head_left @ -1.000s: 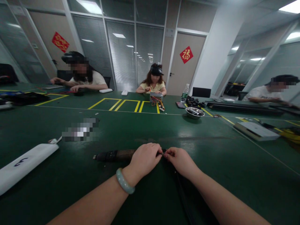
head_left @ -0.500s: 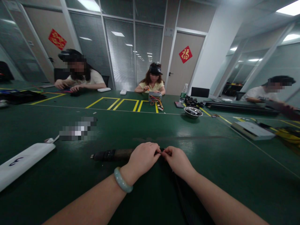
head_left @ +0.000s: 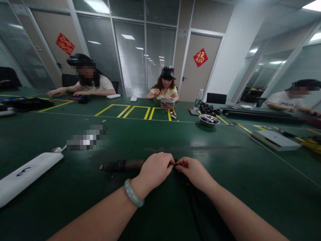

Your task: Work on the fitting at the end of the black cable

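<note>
A dark, slim tool like an electric screwdriver [head_left: 134, 165] lies sideways on the green table, its metal tip pointing left. My left hand [head_left: 156, 170], with a pale green bangle [head_left: 134, 194] at the wrist, lies across its right part, thumb and fingers pinched together. Facing it, my right hand [head_left: 192, 170] is closed in a pinch too. Between the two sets of fingertips is a small, partly shiny piece, too small to name. A black cord [head_left: 194, 204] runs from under my right hand toward me.
On the left lie a white power strip [head_left: 30, 177] and a blurred-out object [head_left: 86, 137]. A metal bowl [head_left: 209, 121] of small parts, a water bottle [head_left: 199, 98] and black rails [head_left: 260, 115] stand farther back. A flat light-coloured box [head_left: 276, 140] lies right. Three people sit around the table.
The whole view has shifted slightly. My hands keep almost the same pinch beside the tool. The person at the left has stretched an arm farther left.
</note>
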Tool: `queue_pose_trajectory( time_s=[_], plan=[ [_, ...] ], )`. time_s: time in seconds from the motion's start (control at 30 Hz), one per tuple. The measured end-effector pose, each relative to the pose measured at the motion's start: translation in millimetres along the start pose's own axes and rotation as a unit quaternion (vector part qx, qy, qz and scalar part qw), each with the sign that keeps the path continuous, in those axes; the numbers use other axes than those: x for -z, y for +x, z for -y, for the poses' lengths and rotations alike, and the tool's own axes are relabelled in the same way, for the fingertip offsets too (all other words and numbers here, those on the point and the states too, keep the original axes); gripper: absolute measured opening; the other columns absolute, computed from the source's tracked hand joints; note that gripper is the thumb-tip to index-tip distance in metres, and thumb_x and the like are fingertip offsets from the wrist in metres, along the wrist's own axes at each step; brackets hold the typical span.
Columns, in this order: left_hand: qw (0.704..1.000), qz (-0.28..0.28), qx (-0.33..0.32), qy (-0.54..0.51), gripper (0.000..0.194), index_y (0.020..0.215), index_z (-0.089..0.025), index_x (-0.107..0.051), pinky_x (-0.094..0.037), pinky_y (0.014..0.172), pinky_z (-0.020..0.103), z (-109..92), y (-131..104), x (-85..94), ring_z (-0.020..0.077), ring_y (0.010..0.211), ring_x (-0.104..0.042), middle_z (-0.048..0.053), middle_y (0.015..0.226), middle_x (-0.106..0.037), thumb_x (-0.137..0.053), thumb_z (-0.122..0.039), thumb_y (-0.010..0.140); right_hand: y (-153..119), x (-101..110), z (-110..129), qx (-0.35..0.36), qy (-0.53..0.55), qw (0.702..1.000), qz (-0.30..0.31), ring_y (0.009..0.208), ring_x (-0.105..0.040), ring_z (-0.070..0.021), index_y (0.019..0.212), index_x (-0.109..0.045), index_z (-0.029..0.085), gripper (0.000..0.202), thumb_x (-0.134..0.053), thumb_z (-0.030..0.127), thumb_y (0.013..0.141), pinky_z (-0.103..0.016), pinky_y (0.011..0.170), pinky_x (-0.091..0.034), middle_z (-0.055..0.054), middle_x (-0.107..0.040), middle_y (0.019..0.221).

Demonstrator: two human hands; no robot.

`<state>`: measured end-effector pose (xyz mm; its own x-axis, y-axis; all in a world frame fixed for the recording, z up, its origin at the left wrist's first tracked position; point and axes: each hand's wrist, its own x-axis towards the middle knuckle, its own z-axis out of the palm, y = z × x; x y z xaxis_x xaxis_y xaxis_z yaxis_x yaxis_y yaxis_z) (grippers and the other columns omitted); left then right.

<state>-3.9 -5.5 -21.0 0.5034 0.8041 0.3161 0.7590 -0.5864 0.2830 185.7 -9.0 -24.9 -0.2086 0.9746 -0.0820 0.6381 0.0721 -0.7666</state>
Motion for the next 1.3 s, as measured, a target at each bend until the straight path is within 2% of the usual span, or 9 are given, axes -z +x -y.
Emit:
queue_pose_trajectory(
  time_s=[0.3, 0.63, 0.97, 1.3],
  plan=[
    [1.0, -0.002, -0.007, -0.005, 0.008, 0.093, -0.022, -0.06, -0.043, 0.081, 0.035, 0.5, -0.4, -0.6, 0.0192, 0.089, -0.058, 0.001, 0.092, -0.064, -0.059, -0.023, 0.085, 0.0, 2.2, 4.2, 0.008, -0.006, 1.0, -0.017, 0.07, -0.064, -0.0142, 0.083, -0.068, 0.019, 0.011, -0.061, 0.027, 0.08, -0.023, 0.061, -0.042, 0.0, -0.07, 0.077],
    [1.0, -0.006, -0.025, 0.002, 0.006, 0.091, -0.022, -0.061, -0.043, 0.078, 0.034, -0.6, 0.7, 0.9, 0.0188, 0.086, -0.058, 0.0, 0.089, -0.064, -0.059, -0.024, 0.086, 1.2, 1.6, 1.6, 0.042, -0.035, 0.998, -0.018, 0.072, -0.062, -0.0144, 0.083, -0.07, 0.022, 0.012, -0.06, 0.027, 0.081, -0.024, 0.063, -0.041, 0.001, -0.071, 0.08],
    [1.0, 0.001, -0.028, 0.01, 0.005, 0.088, -0.021, -0.062, -0.042, 0.076, 0.032, -5.5, 1.0, 5.8, 0.0176, 0.083, -0.058, 0.001, 0.086, -0.064, -0.058, -0.023, 0.086, 1.0, -2.3, 1.4, 0.023, -0.001, 0.999, -0.026, 0.072, -0.063, -0.0137, 0.087, -0.065, 0.021, 0.01, -0.062, 0.027, 0.08, -0.023, 0.063, -0.042, 0.001, -0.07, 0.08],
    [1.0, 0.005, -0.024, 0.006, 0.005, 0.088, -0.022, -0.063, -0.043, 0.077, 0.033, -5.8, 0.6, 7.7, 0.0184, 0.085, -0.058, 0.0, 0.088, -0.065, -0.058, -0.022, 0.085, -5.1, 5.8, 7.5, 0.017, -0.089, 0.996, -0.01, 0.069, -0.062, -0.0156, 0.082, -0.069, 0.021, 0.013, -0.061, 0.032, 0.081, -0.024, 0.059, -0.038, -0.001, -0.071, 0.078]
  ],
)
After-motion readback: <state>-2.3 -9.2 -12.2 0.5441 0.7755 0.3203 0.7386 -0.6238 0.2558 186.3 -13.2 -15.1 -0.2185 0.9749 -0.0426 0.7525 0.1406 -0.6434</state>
